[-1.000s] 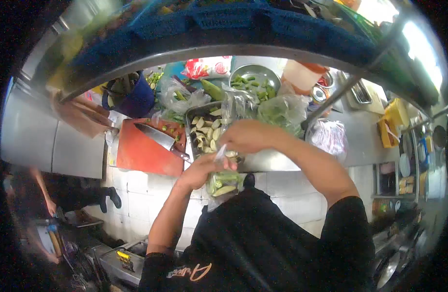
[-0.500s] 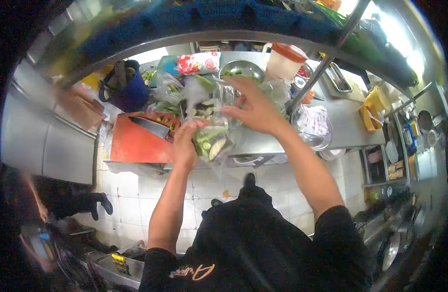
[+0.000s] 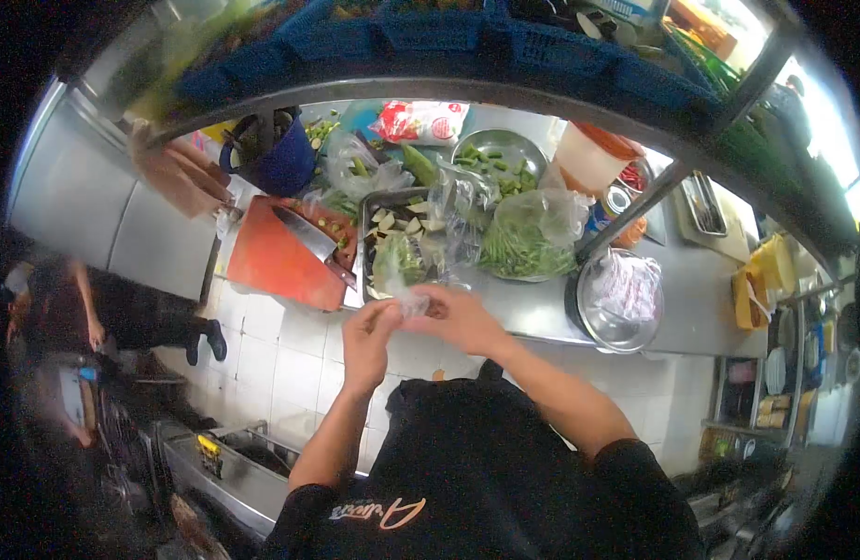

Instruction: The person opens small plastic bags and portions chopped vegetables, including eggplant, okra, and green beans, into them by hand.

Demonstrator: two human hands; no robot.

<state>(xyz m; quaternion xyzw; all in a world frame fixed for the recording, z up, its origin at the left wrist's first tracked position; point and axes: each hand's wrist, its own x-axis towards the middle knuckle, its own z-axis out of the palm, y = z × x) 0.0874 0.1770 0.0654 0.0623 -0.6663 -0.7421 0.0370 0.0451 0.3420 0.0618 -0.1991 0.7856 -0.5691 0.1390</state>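
Head view: my left hand [image 3: 366, 338] and right hand [image 3: 458, 320] pinch the bag [image 3: 398, 265] by the tray [image 3: 363, 245], seemingly keeping it gathered.

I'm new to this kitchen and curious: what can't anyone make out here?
- Head view: whether the clear plastic bag's neck is knotted; the left hand and right hand cover it, and it is blurred.
- Head view: small lettering on the red-and-white packet; too small.
- Head view: full contents of the blue crates; cut off by the top edge.
- Head view: the other person's upper body; dimness and blur obscure it.
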